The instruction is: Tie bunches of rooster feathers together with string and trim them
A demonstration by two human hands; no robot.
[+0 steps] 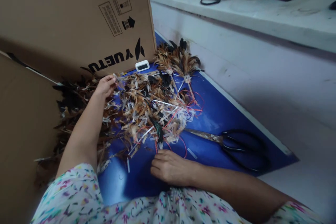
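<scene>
Big brown cardboard box in front of me: black YUETU lettering, upside down, leaf-shaped logo beside it, black arrow, framed text block too small to read. Small white plastic device with a dark display at the box's foot, readout illegible. My left hand, thumb and fingertips together, pinches a small brownish feather over the pile's far-left part. My right hand, fingers curled close, is at the base of a glossy green-black feather and seems to pinch it; exact grip hidden. Loose feather pile: brown, tan, black, fluffy pale bases, spread on the shiny blue tabletop, mixed with red cord and clear plastic strips. Two full brown-and-black feather bunches lie behind. Black-handled metal scissors lie right of the pile.
</scene>
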